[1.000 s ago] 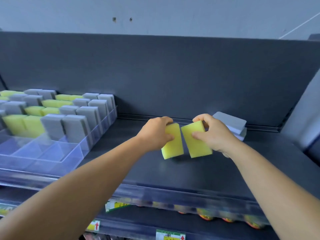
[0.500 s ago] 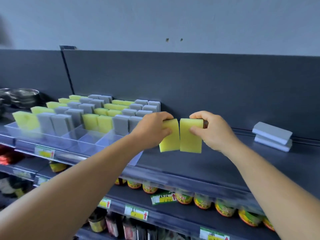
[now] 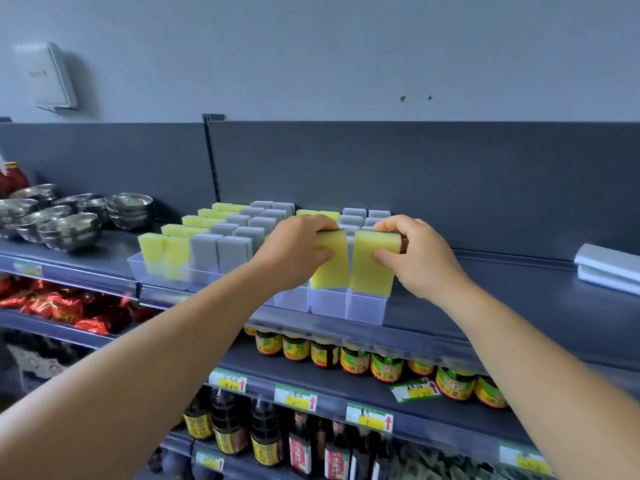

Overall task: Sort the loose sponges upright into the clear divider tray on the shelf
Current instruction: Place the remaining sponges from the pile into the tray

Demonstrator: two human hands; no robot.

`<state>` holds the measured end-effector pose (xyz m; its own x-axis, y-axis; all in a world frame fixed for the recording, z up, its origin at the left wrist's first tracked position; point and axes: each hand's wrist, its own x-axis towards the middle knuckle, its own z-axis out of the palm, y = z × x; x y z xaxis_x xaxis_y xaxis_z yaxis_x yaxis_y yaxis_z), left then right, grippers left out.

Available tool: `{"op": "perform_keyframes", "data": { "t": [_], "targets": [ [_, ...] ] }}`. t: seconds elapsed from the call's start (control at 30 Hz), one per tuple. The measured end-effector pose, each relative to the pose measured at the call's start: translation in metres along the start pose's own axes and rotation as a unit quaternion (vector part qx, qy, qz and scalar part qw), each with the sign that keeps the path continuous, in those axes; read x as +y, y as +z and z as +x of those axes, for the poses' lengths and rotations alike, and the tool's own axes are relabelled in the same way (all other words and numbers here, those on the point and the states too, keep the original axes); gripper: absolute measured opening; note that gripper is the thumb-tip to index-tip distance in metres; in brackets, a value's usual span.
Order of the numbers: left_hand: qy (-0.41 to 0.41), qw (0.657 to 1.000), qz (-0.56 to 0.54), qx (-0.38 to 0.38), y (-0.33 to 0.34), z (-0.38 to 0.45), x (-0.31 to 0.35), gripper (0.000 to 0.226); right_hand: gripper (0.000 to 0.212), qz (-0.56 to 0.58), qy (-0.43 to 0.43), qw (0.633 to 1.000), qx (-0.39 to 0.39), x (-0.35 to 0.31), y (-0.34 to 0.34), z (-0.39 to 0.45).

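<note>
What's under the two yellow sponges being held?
Empty front compartments of the clear divider tray lie under the two yellow sponges, gripped by left hand and right hand. Arms cover compartments farther left.

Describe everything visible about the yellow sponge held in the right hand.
The yellow rectangular foam sponge is a plain block with a matte, finely porous look and squared edges. It stands upright on its short end, tilted slightly. The right hand pinches its upper part, thumb on the front face and fingers over the top. Its lower end hangs just above the front right compartment of the clear plastic divider tray. A second yellow sponge, gripped by the left hand, sits close beside it.
</note>
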<state>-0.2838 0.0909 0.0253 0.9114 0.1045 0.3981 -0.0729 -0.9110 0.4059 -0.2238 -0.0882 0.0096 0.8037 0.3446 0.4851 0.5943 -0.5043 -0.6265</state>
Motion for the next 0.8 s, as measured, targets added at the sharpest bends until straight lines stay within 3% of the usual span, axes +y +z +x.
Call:
{"op": "perform_keyframes", "data": {
  "t": [0.47, 0.8],
  "targets": [
    [-0.023, 0.999, 0.038, 0.023, -0.034, 0.029, -0.089, 0.032, 0.031, -0.009, -0.016, 1.000, -0.006, -0.030, 0.075, 0.056],
    [-0.022, 0.993, 0.083, -0.077, -0.019, 0.063, -0.133, 0.035, 0.032, -0.071, -0.022, 0.994, -0.079, -0.016, 0.120, 0.093]
  ]
}}
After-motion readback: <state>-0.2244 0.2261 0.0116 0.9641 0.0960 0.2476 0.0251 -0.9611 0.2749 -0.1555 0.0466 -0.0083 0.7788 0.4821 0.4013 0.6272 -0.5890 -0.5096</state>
